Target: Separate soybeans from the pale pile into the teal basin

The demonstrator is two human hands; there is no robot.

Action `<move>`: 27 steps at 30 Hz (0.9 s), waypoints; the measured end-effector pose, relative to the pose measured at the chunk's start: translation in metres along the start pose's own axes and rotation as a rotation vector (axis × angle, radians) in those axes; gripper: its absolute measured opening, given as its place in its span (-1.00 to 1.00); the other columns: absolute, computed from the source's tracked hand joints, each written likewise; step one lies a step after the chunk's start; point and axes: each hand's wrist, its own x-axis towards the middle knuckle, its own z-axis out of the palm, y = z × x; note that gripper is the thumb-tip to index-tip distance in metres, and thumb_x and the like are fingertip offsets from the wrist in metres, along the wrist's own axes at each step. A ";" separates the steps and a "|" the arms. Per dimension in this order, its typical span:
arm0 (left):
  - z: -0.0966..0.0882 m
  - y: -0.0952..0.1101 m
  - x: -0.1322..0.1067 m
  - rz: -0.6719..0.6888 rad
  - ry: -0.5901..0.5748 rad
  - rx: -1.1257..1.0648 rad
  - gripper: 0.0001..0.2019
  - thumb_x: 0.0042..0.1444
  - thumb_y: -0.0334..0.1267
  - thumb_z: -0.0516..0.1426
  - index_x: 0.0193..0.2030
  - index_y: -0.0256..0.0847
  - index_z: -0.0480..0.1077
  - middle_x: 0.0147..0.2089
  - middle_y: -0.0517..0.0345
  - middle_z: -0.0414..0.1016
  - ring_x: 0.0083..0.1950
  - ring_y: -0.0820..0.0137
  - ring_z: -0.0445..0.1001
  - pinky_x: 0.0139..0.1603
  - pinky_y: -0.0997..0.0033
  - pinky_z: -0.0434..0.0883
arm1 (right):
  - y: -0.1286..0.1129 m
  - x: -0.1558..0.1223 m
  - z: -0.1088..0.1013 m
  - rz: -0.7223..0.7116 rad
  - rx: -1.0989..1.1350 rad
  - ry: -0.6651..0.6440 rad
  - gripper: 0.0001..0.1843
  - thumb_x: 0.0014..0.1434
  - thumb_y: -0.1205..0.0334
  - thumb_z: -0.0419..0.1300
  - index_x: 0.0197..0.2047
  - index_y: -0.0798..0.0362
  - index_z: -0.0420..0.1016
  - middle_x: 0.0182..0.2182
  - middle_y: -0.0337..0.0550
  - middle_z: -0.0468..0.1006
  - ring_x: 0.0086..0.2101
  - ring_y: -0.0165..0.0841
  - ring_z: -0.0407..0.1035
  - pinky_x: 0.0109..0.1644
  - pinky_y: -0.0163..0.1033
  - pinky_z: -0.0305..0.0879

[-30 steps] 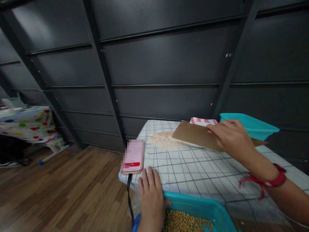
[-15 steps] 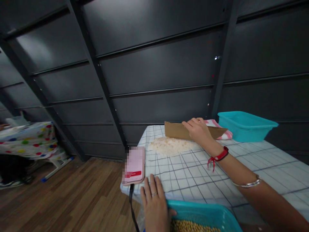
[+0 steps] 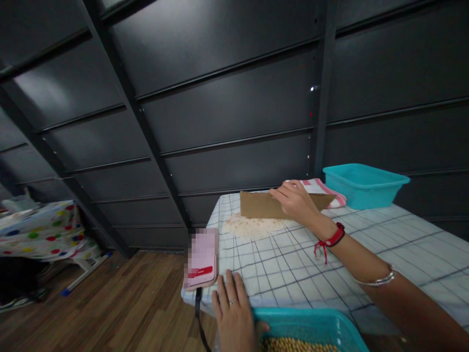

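The cardboard strip [image 3: 260, 204] stands on its long edge a little right of the frame's centre, its lower edge at the back of the pale, crumbly spread [image 3: 252, 226]. Held that way, it seems to give you a low wall along the spread's far side. Your right hand [image 3: 295, 200] has it by the top edge, the grip closed down to the cardboard's thickness, probably so the lower edge stays free.

Your left hand [image 3: 234, 315], bottom centre, lies with fingers straight over the near edge of the bench [image 3: 282, 274] and thumb by the rim of the front tub [image 3: 304, 313], perhaps to steady it; you cannot tell whether that grip pinches the rim. Beans [image 3: 296, 345] lie inside.

Left of the spread, your phone [image 3: 203, 254] rests at the bench's side edge. Behind the strip, toward the right, a striped cloth [image 3: 337, 198] lies beside the back tub [image 3: 366, 190].
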 end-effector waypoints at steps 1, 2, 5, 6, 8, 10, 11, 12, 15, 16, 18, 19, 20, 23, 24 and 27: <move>0.001 0.000 0.000 0.001 0.000 -0.006 -0.19 -0.32 -0.16 0.27 0.15 -0.31 0.16 0.23 -0.17 0.17 0.25 -0.03 0.06 0.20 -0.04 0.10 | 0.000 0.000 0.000 0.007 -0.002 0.005 -0.65 0.11 0.55 -0.11 -0.21 0.15 0.45 -0.48 -0.12 0.45 -0.38 -0.31 0.17 -0.22 -0.18 0.01; 0.003 -0.001 0.000 0.003 0.000 -0.014 -0.19 -0.32 -0.16 0.26 0.15 -0.32 0.16 0.23 -0.18 0.16 0.25 -0.04 0.05 0.20 -0.06 0.10 | 0.000 -0.001 0.000 0.014 -0.005 0.011 -0.66 0.12 0.54 -0.11 -0.21 0.15 0.45 -0.47 -0.11 0.46 -0.38 -0.31 0.18 -0.22 -0.17 0.01; 0.008 -0.003 -0.001 0.022 0.002 -0.027 -0.20 -0.29 -0.16 0.24 0.16 -0.32 0.15 0.24 -0.22 0.14 0.26 -0.07 0.03 0.20 -0.10 0.08 | 0.000 -0.003 0.003 0.033 -0.015 0.022 -0.66 0.14 0.53 -0.11 -0.19 0.17 0.44 -0.46 -0.08 0.46 -0.37 -0.29 0.19 -0.23 -0.16 0.00; 0.010 -0.003 -0.001 0.029 0.007 -0.025 -0.21 -0.28 -0.16 0.23 0.16 -0.32 0.14 0.24 -0.22 0.14 0.26 -0.07 0.03 0.19 -0.11 0.09 | -0.001 -0.004 0.004 0.035 -0.018 0.023 -0.66 0.14 0.53 -0.11 -0.20 0.17 0.44 -0.46 -0.07 0.46 -0.36 -0.28 0.19 -0.23 -0.16 0.00; 0.012 -0.004 -0.001 0.039 0.021 -0.015 -0.23 -0.27 -0.16 0.22 0.16 -0.31 0.15 0.24 -0.22 0.14 0.26 -0.07 0.04 0.19 -0.11 0.09 | -0.002 -0.004 0.005 0.030 -0.022 0.021 -0.68 0.13 0.54 -0.10 -0.23 0.17 0.45 -0.48 -0.07 0.46 -0.38 -0.28 0.19 -0.23 -0.16 -0.01; 0.013 -0.005 -0.002 0.041 0.032 -0.006 -0.23 -0.28 -0.17 0.22 0.16 -0.31 0.16 0.24 -0.21 0.16 0.25 -0.07 0.05 0.18 -0.10 0.10 | -0.004 -0.003 0.004 0.017 -0.023 0.018 -0.69 0.13 0.53 -0.09 -0.27 0.16 0.46 -0.51 -0.10 0.44 -0.39 -0.29 0.18 -0.23 -0.17 -0.01; 0.013 -0.005 -0.002 0.040 0.034 -0.003 -0.23 -0.29 -0.17 0.23 0.15 -0.32 0.16 0.23 -0.21 0.16 0.25 -0.07 0.05 0.18 -0.10 0.11 | -0.006 -0.002 0.003 0.010 -0.024 0.017 -0.70 0.13 0.52 -0.08 -0.29 0.15 0.46 -0.53 -0.11 0.43 -0.40 -0.30 0.18 -0.23 -0.17 -0.01; 0.013 -0.004 -0.001 0.037 0.034 -0.002 -0.23 -0.30 -0.19 0.23 0.15 -0.32 0.17 0.23 -0.20 0.17 0.25 -0.07 0.04 0.18 -0.09 0.11 | -0.007 -0.002 0.001 0.004 -0.024 0.018 -0.70 0.13 0.52 -0.08 -0.31 0.14 0.46 -0.54 -0.12 0.42 -0.40 -0.30 0.17 -0.23 -0.18 -0.01; 0.011 -0.004 -0.001 0.029 0.028 0.002 -0.23 -0.31 -0.24 0.24 0.15 -0.32 0.17 0.23 -0.19 0.17 0.26 -0.06 0.04 0.18 -0.08 0.11 | -0.008 0.001 -0.004 -0.007 -0.022 0.029 -0.69 0.14 0.52 -0.10 -0.30 0.15 0.46 -0.54 -0.12 0.41 -0.40 -0.31 0.17 -0.22 -0.19 0.00; 0.011 -0.003 -0.001 0.027 0.028 0.004 -0.23 -0.31 -0.25 0.23 0.15 -0.31 0.17 0.24 -0.19 0.16 0.26 -0.06 0.03 0.18 -0.07 0.11 | -0.008 0.001 -0.005 -0.007 -0.020 0.034 -0.68 0.14 0.52 -0.10 -0.29 0.15 0.46 -0.54 -0.13 0.42 -0.40 -0.32 0.17 -0.21 -0.19 0.00; 0.011 -0.003 -0.001 0.027 0.031 0.008 -0.23 -0.32 -0.27 0.23 0.15 -0.32 0.17 0.23 -0.18 0.17 0.26 -0.05 0.04 0.18 -0.06 0.11 | -0.008 0.001 -0.005 0.000 -0.017 0.042 -0.68 0.16 0.52 -0.11 -0.27 0.15 0.46 -0.53 -0.13 0.43 -0.40 -0.32 0.17 -0.21 -0.18 0.00; 0.011 -0.003 -0.001 0.027 0.034 0.009 -0.23 -0.32 -0.27 0.23 0.15 -0.32 0.17 0.23 -0.17 0.17 0.26 -0.05 0.04 0.18 -0.06 0.11 | -0.007 0.001 -0.005 0.004 -0.016 0.044 -0.67 0.16 0.51 -0.12 -0.26 0.15 0.46 -0.52 -0.12 0.43 -0.39 -0.31 0.17 -0.21 -0.18 0.00; 0.011 -0.003 -0.001 0.028 0.039 0.010 -0.23 -0.32 -0.26 0.23 0.15 -0.32 0.17 0.23 -0.18 0.18 0.26 -0.05 0.04 0.18 -0.05 0.11 | -0.007 0.001 -0.004 0.007 -0.016 0.045 -0.67 0.17 0.50 -0.12 -0.26 0.15 0.46 -0.52 -0.12 0.43 -0.39 -0.31 0.17 -0.22 -0.17 0.00; 0.011 -0.004 -0.001 0.036 0.052 0.016 -0.24 -0.30 -0.24 0.23 0.15 -0.31 0.17 0.23 -0.19 0.18 0.25 -0.05 0.05 0.17 -0.06 0.13 | -0.008 0.000 0.000 0.003 -0.018 0.044 -0.67 0.18 0.48 -0.13 -0.27 0.16 0.46 -0.53 -0.09 0.43 -0.40 -0.29 0.15 -0.24 -0.15 0.01; 0.012 -0.004 -0.001 0.038 0.053 0.019 -0.25 -0.29 -0.23 0.22 0.14 -0.31 0.18 0.23 -0.19 0.18 0.25 -0.05 0.06 0.16 -0.06 0.13 | -0.009 0.000 0.001 -0.001 -0.018 0.044 -0.67 0.18 0.48 -0.13 -0.28 0.17 0.46 -0.53 -0.09 0.42 -0.40 -0.28 0.15 -0.24 -0.15 0.01; 0.014 -0.005 -0.001 0.039 0.044 0.018 -0.25 -0.29 -0.23 0.22 0.15 -0.32 0.18 0.23 -0.20 0.17 0.25 -0.06 0.06 0.16 -0.07 0.13 | -0.011 0.000 0.002 -0.009 -0.014 0.040 -0.67 0.16 0.49 -0.12 -0.31 0.18 0.47 -0.55 -0.09 0.40 -0.41 -0.30 0.14 -0.23 -0.15 0.02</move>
